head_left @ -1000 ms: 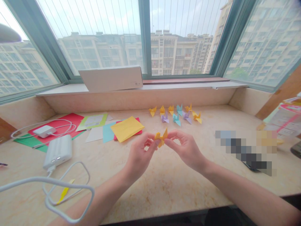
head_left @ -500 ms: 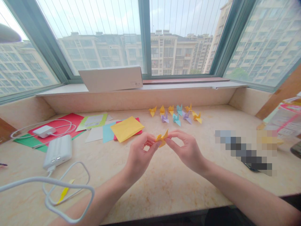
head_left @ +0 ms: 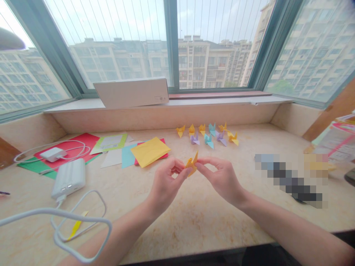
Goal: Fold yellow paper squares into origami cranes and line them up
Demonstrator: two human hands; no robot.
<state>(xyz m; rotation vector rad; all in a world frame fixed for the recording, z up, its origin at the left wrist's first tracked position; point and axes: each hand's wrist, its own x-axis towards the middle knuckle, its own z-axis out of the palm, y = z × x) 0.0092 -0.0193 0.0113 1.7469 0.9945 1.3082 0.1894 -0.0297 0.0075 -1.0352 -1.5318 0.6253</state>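
Between my two hands, above the stone counter (head_left: 177, 221), is a small yellow origami crane (head_left: 191, 166). My left hand (head_left: 168, 181) pinches its left side with thumb and forefinger. On the other side, the fingertips of my right hand (head_left: 220, 175) close on the pointed upright part. Fingertips hide some of the folds. Behind my hands, finished paper cranes stand in two loose rows, among them a yellow crane (head_left: 181, 131), a blue crane (head_left: 209, 140) and a purple crane (head_left: 221, 137).
Left of the hands lie yellow paper squares (head_left: 150, 152), a blue sheet (head_left: 129, 156) and a red sheet (head_left: 83, 142). A white power bank (head_left: 69, 178) with looping cable (head_left: 83, 210) sits at the left. A long white box (head_left: 133, 93) leans on the windowsill. Plastic packaging (head_left: 337, 138) stands at the right.
The yellow crane has turned slightly in my fingers, and my left fingertips have shifted a little along it. Both hands stay in nearly the same place.
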